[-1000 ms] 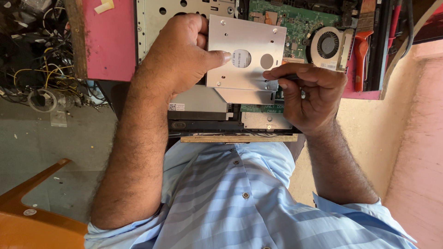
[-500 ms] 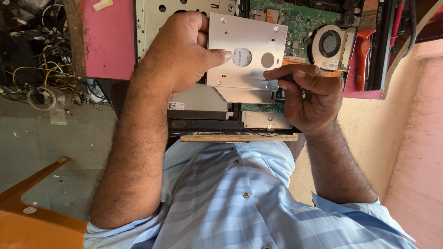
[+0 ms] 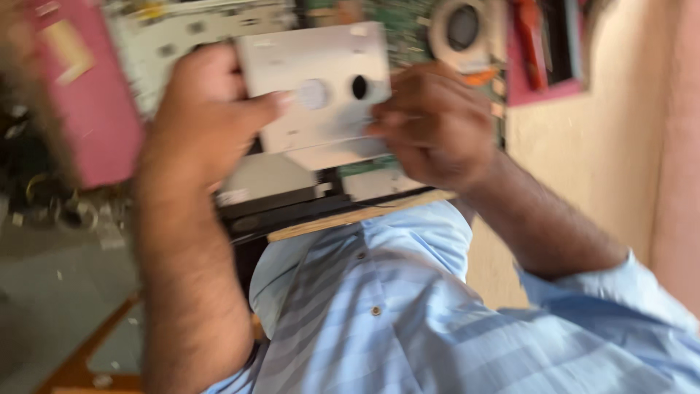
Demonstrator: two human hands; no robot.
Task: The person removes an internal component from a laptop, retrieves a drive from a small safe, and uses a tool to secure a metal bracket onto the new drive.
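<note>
My left hand [image 3: 208,117] grips the left edge of a silver metal drive plate [image 3: 328,80] with two round marks, thumb pressed on its face. My right hand [image 3: 437,128] is curled closed against the plate's right edge, pinching a thin dark tool that motion blur nearly hides. The plate is held above an opened device with a green circuit board [image 3: 408,22] and a round cooling fan [image 3: 463,29]. The whole frame is smeared by motion.
A black casing [image 3: 292,208] lies on a wooden board [image 3: 350,217] near my striped shirt. A pink surface [image 3: 80,109] lies to the left, a red-handled tool [image 3: 529,44] to the upper right and a beige wall [image 3: 605,146] to the right. An orange wooden piece [image 3: 80,365] is at the bottom left.
The view has swung and blurred. Both hands still hold the plate, and my right hand has closed in tighter against its right edge.
</note>
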